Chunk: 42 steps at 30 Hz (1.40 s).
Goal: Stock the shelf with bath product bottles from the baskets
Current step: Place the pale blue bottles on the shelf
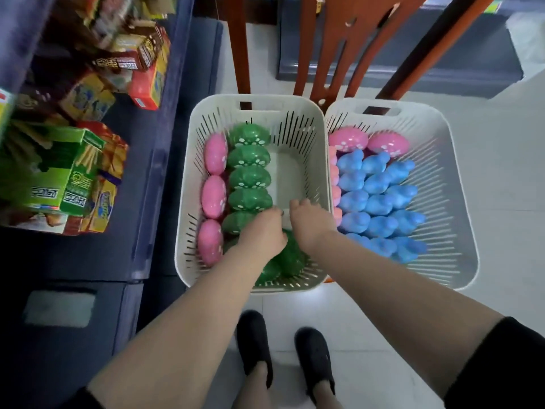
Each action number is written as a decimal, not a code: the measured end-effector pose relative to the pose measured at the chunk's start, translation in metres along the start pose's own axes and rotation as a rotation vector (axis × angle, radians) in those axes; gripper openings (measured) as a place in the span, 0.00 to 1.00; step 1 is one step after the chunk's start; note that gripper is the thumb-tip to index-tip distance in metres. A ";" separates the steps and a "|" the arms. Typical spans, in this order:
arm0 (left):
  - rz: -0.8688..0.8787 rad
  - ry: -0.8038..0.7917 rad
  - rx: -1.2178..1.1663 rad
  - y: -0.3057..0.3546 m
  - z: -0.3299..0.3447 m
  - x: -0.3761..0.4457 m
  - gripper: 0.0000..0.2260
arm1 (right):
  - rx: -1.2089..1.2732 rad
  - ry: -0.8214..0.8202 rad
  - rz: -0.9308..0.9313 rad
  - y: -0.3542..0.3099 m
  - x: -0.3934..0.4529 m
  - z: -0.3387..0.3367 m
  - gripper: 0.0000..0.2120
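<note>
Pale floor tiles [486, 149] carry two white slotted baskets standing side by side, touching each other, in front of the legs of a reddish-brown wooden chair [324, 48]. On the left side stands a dark blue shelf [165, 160] that holds snack boxes [62, 178] in green, yellow and red, some tilted.

The left basket [256, 103] holds a column of pink egg-shaped bottles [214, 196] along its left wall, and next to them a column of green bottles [249, 177] with white paw-like dots on top. The right part of this basket shows its bare bottom. The right basket [454, 160] holds two pink bottles at the far end, a row of pink ones along its left wall, and many blue bottles [380, 202] with a rounded figure shape, packed close together.

Both hands reach into the near part of the left basket. The left hand [262, 230] lies over the green bottles with curled fingers; I cannot tell if it really grips one. The right hand [309, 218] is just beside it, near the wall between the baskets, fingers bent downward, and its hold is hidden too. More green bottles lie under the forearms.

Below, two black shoes [283, 349] stand on the tiles, and black sleeves [501, 367] cover the upper arms.
</note>
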<state>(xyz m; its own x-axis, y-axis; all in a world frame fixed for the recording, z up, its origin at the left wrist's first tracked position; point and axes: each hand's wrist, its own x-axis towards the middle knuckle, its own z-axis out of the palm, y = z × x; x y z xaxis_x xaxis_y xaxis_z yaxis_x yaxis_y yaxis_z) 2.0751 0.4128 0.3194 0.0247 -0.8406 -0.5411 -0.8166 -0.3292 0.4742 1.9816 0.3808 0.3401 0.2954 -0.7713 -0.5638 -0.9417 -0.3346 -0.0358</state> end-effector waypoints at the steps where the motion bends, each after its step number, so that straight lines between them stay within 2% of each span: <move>1: -0.014 -0.006 0.005 -0.001 0.005 0.005 0.10 | 0.009 -0.014 0.005 -0.001 0.009 0.003 0.17; 6: -0.085 -0.007 -0.023 -0.007 0.022 0.018 0.08 | 0.147 -0.131 -0.017 0.002 0.038 0.013 0.13; 11: -0.098 0.038 -0.138 -0.011 0.023 0.020 0.14 | 0.235 -0.118 -0.024 0.000 0.040 0.011 0.11; 14: -0.070 0.057 -0.183 -0.011 0.017 0.018 0.20 | 0.231 -0.127 -0.045 0.002 0.034 -0.001 0.06; 18: -0.034 0.075 -0.313 -0.006 -0.007 0.004 0.23 | 0.218 -0.063 -0.091 0.010 0.021 -0.030 0.09; 24: 0.032 0.154 -0.406 0.015 -0.063 -0.031 0.28 | 0.320 0.025 -0.212 0.024 -0.016 -0.107 0.22; 30: 0.113 0.262 -0.602 0.051 -0.130 -0.086 0.26 | 0.492 0.150 -0.322 0.034 -0.066 -0.192 0.20; 33: 0.179 0.340 -0.619 0.073 -0.159 -0.116 0.22 | 0.660 0.180 -0.362 0.041 -0.094 -0.229 0.18; 38: 0.240 0.413 -0.691 0.110 -0.194 -0.165 0.17 | 1.123 0.128 -0.458 0.046 -0.152 -0.283 0.09; 40: 0.265 0.455 -0.717 0.122 -0.208 -0.184 0.15 | 1.202 0.116 -0.501 0.047 -0.175 -0.302 0.07; 42: 0.286 0.477 -0.728 0.134 -0.222 -0.205 0.13 | 1.258 0.134 -0.530 0.046 -0.196 -0.318 0.09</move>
<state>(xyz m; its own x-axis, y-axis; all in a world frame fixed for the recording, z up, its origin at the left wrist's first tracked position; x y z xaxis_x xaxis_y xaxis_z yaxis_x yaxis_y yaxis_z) 2.0887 0.4456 0.6475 0.2456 -0.9670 -0.0683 -0.2673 -0.1352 0.9541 1.9315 0.3439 0.7113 0.6081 -0.7760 -0.1676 -0.2001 0.0545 -0.9783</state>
